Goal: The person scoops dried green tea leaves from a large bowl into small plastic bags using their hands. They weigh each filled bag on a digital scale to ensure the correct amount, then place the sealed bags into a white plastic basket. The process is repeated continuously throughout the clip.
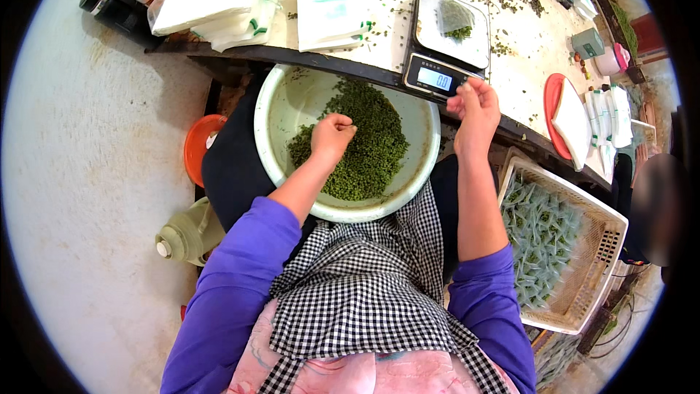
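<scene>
My left hand (333,137) is closed, fingertips together, just above a heap of small green berries (372,149) like green peppercorns. The heap fills part of a pale green basin (430,168) that sits between my legs. Whatever is in those fingers is too small to make out. My right hand (475,106) is at the front right corner of a digital scale (441,76) with a lit display. Its fingers are curled together, and I cannot see anything in them for certain. On the scale's plate lies a clear plastic bag (455,17) with some green berries in it.
Flat white bags (328,11) with green print lie on the table, left of the scale. A black thermos (113,6) stands farther left. Beside my right leg, a plastic crate (598,255) holds many filled clear bags (539,241). Another person is partly visible at the far right.
</scene>
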`<action>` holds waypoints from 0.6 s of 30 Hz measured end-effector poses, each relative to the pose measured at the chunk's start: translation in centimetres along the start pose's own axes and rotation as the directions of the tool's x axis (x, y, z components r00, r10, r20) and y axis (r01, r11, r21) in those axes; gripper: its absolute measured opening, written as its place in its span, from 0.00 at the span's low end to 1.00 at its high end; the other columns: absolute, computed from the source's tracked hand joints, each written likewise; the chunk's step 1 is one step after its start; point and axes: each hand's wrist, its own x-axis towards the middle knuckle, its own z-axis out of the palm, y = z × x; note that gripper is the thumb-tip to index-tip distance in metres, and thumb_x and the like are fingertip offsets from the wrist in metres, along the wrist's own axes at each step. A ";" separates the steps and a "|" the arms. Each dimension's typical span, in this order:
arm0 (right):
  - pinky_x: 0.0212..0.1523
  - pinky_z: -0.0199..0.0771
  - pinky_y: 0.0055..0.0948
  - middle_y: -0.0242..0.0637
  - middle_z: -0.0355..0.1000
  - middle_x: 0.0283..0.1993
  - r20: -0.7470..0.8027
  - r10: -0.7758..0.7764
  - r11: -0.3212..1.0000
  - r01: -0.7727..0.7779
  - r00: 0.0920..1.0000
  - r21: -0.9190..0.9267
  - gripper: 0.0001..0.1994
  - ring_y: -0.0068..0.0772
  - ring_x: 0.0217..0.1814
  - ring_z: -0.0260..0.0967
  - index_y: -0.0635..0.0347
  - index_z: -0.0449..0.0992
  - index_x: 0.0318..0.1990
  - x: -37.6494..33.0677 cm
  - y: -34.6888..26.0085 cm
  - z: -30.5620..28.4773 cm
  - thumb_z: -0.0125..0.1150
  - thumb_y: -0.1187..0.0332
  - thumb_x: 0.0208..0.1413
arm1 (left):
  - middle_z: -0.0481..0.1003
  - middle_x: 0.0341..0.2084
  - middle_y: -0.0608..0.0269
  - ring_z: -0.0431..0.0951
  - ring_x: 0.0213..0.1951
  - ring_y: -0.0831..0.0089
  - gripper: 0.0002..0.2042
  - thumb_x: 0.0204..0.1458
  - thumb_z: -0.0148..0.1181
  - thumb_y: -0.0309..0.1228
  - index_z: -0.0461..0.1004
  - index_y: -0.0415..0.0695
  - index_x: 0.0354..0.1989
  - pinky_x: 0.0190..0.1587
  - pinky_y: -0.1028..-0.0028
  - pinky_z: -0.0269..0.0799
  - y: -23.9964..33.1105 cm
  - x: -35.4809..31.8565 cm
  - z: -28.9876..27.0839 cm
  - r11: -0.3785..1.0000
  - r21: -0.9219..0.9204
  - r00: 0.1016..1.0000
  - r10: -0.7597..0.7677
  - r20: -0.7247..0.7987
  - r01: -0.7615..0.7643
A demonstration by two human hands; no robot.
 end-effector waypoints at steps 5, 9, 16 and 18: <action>0.27 0.69 0.20 0.33 0.73 0.31 0.045 0.104 0.995 -0.104 0.994 -0.015 0.04 0.21 0.24 0.68 0.63 0.72 0.42 -3.4 3.5 -2.2 0.54 0.76 0.61 | 0.74 0.43 0.55 0.74 0.48 0.57 0.19 0.46 0.71 0.44 0.78 0.45 0.40 0.49 0.61 0.71 1.5 0.9 4.0 0.703 0.712 0.997 0.048 -0.061 0.010; 0.27 0.68 0.20 0.32 0.72 0.31 0.086 0.157 0.987 -0.158 0.984 0.003 0.05 0.21 0.25 0.68 0.64 0.73 0.42 -5.7 5.0 -2.4 0.54 0.77 0.61 | 0.72 0.45 0.54 0.72 0.51 0.56 0.13 0.46 0.69 0.42 0.80 0.49 0.35 0.49 0.59 0.71 0.0 0.6 4.9 0.646 0.758 0.996 0.074 0.057 -0.092; 0.28 0.70 0.18 0.30 0.72 0.32 0.154 0.143 0.989 -0.136 0.978 -0.055 0.05 0.18 0.26 0.69 0.63 0.73 0.42 -6.1 5.7 -2.4 0.55 0.76 0.60 | 0.77 0.23 0.62 0.76 0.24 0.72 0.08 0.51 0.66 0.32 0.79 0.42 0.36 0.28 0.70 0.72 1.9 -1.8 2.3 0.865 0.436 0.968 0.231 0.096 -0.249; 0.28 0.72 0.18 0.29 0.72 0.33 0.157 0.142 0.987 -0.127 0.977 -0.101 0.05 0.17 0.27 0.69 0.64 0.74 0.42 -6.6 5.8 -2.5 0.56 0.76 0.60 | 0.77 0.26 0.66 0.74 0.26 0.80 0.10 0.55 0.62 0.24 0.77 0.36 0.44 0.29 0.77 0.72 2.2 -2.1 1.5 0.973 0.156 0.973 0.139 0.184 -0.168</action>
